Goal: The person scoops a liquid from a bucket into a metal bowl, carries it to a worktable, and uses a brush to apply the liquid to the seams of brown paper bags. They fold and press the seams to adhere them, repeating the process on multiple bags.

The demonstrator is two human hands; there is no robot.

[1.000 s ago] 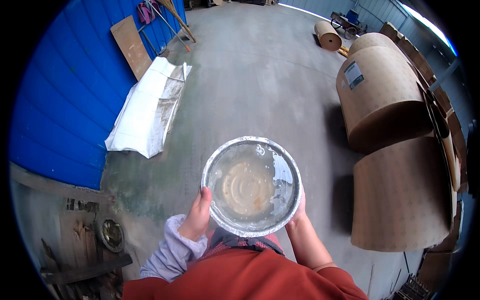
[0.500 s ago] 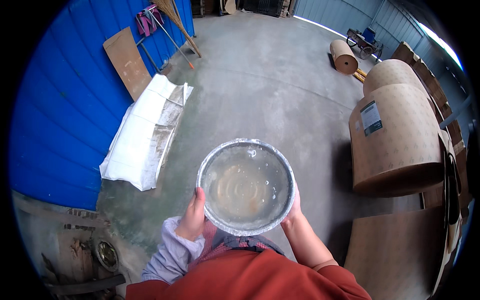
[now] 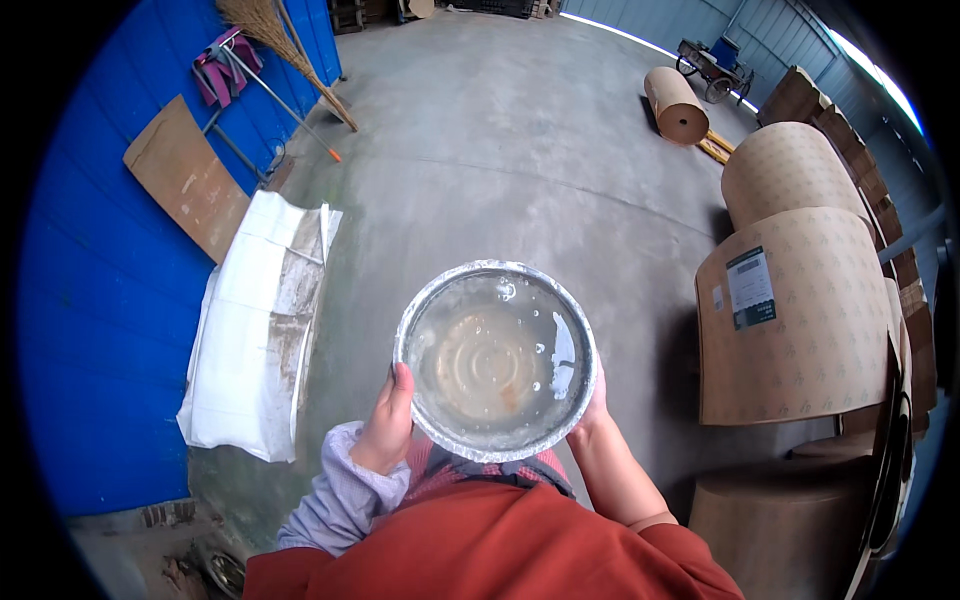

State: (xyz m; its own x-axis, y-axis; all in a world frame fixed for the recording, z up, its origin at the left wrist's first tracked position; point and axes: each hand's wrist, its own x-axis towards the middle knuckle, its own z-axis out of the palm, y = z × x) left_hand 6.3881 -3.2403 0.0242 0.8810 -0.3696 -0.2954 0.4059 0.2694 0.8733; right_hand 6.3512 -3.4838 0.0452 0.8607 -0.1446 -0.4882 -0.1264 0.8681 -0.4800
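A round grey metal basin (image 3: 424, 436) is held level in front of my body, with a whitish, worn rim. Cloudy water (image 3: 480, 365) lies in it, with several bubbles and a bright reflection near its right side. My left hand (image 3: 384, 425) grips the basin's left side, the thumb up against the rim. On the right side my right hand (image 3: 592, 408) holds the basin from beside and below; most of its fingers are hidden behind the wall.
Large brown paper rolls (image 3: 790, 330) stand along the right, and a smaller roll (image 3: 677, 106) lies farther off near a cart (image 3: 715, 68). Left, by the blue wall (image 3: 110, 330), are a white sheet (image 3: 235, 340), a brown board (image 3: 190, 178) and a straw broom (image 3: 285, 55).
I have moved forward over the floor: the white sheet, board and nearest rolls have shifted down the view. The basin stays in both hands, and a bright reflection now shows on its water.
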